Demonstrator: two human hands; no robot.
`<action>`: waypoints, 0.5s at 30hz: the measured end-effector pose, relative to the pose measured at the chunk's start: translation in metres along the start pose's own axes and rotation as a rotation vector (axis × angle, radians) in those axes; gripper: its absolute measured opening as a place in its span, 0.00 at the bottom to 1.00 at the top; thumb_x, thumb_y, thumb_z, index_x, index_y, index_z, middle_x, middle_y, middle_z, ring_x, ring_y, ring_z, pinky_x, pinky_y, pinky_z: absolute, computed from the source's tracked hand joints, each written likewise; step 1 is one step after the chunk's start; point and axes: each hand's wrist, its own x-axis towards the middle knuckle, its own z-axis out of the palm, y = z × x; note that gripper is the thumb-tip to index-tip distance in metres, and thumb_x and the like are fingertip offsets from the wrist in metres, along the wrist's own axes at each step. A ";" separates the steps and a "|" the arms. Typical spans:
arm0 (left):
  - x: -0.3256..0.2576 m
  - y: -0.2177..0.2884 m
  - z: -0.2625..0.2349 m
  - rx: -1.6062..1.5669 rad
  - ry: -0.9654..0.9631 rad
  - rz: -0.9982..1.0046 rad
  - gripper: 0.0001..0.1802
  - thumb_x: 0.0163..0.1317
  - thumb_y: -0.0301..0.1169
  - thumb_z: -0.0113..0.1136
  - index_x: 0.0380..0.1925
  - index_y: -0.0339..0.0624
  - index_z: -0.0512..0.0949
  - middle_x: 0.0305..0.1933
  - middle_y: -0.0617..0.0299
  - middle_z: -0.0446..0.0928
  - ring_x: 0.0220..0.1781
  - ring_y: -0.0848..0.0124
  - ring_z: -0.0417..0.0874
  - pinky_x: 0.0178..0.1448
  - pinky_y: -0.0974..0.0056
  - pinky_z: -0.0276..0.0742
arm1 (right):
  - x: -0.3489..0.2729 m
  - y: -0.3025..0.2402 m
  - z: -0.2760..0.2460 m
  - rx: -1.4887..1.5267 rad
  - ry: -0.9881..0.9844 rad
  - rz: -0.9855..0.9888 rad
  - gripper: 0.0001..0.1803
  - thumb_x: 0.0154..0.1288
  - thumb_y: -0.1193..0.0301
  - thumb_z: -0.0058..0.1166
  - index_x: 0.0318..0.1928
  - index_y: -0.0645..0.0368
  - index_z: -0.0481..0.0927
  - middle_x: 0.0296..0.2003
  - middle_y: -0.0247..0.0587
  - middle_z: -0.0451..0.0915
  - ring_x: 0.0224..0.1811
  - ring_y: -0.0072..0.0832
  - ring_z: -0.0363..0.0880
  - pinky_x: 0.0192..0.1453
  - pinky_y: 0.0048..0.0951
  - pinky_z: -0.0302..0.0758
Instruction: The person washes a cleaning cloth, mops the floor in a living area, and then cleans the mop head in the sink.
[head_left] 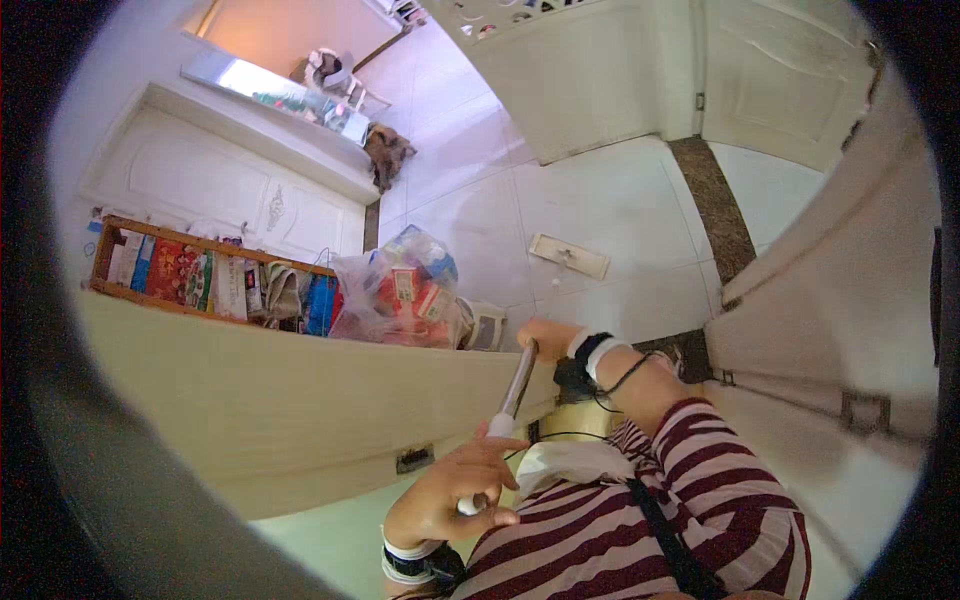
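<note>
A flat mop slants down in front of me, its metal handle [518, 384] running between my hands. My left hand [455, 492] wraps the white grip near the top, and the handle's end pokes out beside the thumb. Lower down, my right hand [552, 341] is closed round the pole. Beyond it the lower pole is faint and partly hidden. The rectangular cream mop head [568, 256] lies flat on the pale tiles, a little past my right hand.
To the left stands a wooden-edged shelf [215, 282] packed with boxes and packets. A stuffed plastic bag [405, 290] sits at its end. A brown furry thing [387, 155] rests by the far cabinet [230, 170]. White door panels [590, 80] and a dark floor strip [715, 205] are at the right.
</note>
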 end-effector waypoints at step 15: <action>0.122 -0.053 -0.107 -0.102 0.388 -0.171 0.17 0.41 0.27 0.70 0.16 0.42 0.67 0.33 0.56 0.75 0.54 0.53 0.71 0.56 0.50 0.62 | 0.147 0.141 -0.080 -0.125 -0.328 0.103 0.10 0.40 0.73 0.61 0.27 0.54 0.76 0.27 0.46 0.76 0.32 0.46 0.74 0.35 0.38 0.72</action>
